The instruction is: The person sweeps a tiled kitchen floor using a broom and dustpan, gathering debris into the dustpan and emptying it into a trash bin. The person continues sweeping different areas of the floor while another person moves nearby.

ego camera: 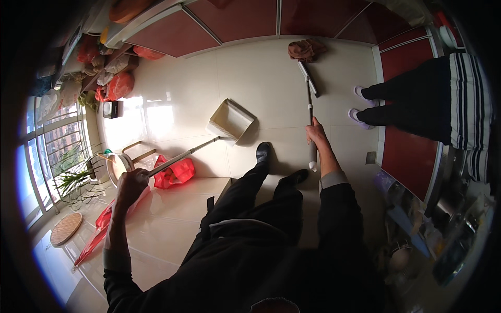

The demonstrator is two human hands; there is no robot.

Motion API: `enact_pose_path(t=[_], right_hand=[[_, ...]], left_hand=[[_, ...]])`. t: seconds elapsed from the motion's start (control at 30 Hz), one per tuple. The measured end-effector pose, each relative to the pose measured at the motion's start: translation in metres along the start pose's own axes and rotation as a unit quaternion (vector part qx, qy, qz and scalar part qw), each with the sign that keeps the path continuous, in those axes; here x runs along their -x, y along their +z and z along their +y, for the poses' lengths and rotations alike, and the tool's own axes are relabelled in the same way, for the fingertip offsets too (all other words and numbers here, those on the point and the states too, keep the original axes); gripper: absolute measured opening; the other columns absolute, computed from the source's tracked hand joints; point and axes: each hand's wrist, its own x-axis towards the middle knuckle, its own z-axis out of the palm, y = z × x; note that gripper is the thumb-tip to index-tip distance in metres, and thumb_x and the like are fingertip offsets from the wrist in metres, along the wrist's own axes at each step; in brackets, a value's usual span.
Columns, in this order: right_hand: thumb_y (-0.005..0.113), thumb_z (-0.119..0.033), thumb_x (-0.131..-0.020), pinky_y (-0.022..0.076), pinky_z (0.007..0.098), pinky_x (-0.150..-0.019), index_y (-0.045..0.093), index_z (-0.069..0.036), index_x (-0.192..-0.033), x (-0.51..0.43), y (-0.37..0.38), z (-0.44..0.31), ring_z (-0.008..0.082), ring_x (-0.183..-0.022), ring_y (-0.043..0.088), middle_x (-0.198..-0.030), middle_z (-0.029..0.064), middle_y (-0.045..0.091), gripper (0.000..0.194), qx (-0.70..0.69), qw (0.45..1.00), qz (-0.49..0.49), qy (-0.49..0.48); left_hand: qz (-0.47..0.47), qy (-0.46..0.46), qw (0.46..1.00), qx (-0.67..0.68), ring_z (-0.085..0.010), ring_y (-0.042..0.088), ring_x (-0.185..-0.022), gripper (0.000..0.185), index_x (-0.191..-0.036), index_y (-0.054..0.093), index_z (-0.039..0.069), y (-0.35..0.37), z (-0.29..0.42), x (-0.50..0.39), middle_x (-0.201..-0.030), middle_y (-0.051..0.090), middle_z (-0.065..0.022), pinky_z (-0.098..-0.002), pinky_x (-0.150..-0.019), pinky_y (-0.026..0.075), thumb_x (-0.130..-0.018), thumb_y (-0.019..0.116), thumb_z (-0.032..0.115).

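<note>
My left hand [134, 184] is closed around the metal handle [184, 156] of a long-handled dustpan. The white dustpan [231, 122] rests on the tiled floor, its inside facing up. My right hand [316, 132] grips the grey-and-white pole [310, 99] of a floor squeegee or flat broom near its upper end. Its narrow head [309, 79] lies at an angle on the floor. Touching or just beyond the head is a crumpled brown cloth [305, 50], close to the red cabinets.
Another person [407, 101] stands at the right by the red cabinets [407, 70]. A red plastic bag [174, 173] sits near the dustpan handle. Bagged goods [120, 85] line the upper left, near a small black box [110, 109]. A round woven board [66, 229] is at lower left.
</note>
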Motion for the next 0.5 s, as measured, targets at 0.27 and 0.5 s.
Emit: enact_pose_path(t=[0.27, 0.5], right_hand=[[0.053, -0.006, -0.079, 0.0512, 0.0391, -0.053, 0.026, -0.008, -0.144, 0.089, 0.127, 0.051, 0.0266, -0.057, 0.062, -0.082, 0.0192, 0.064, 0.071, 0.194, 0.954, -0.220, 0.056], [0.051, -0.013, -0.085, 0.0373, 0.0289, -0.036, 0.022, -0.021, -0.148, 0.162, 0.066, 0.029, 0.0105, -0.039, 0.037, -0.059, 0.0019, 0.040, 0.070, 0.089, 0.968, -0.218, 0.088]], left_hand=[[0.048, 0.036, 0.998, 0.000, -0.0313, 0.063, -0.067, 0.011, -0.078, 0.066, 0.006, 0.027, -0.059, -0.004, -0.078, 0.064, -0.0124, -0.0404, -0.061, 0.051, -0.076, 0.056, 0.011], [0.045, -0.036, 0.998, 0.039, -0.0329, 0.065, -0.072, 0.014, -0.087, 0.068, 0.006, 0.038, -0.075, 0.018, -0.080, 0.066, -0.0144, -0.0401, -0.064, 0.052, -0.076, 0.062, 0.012]])
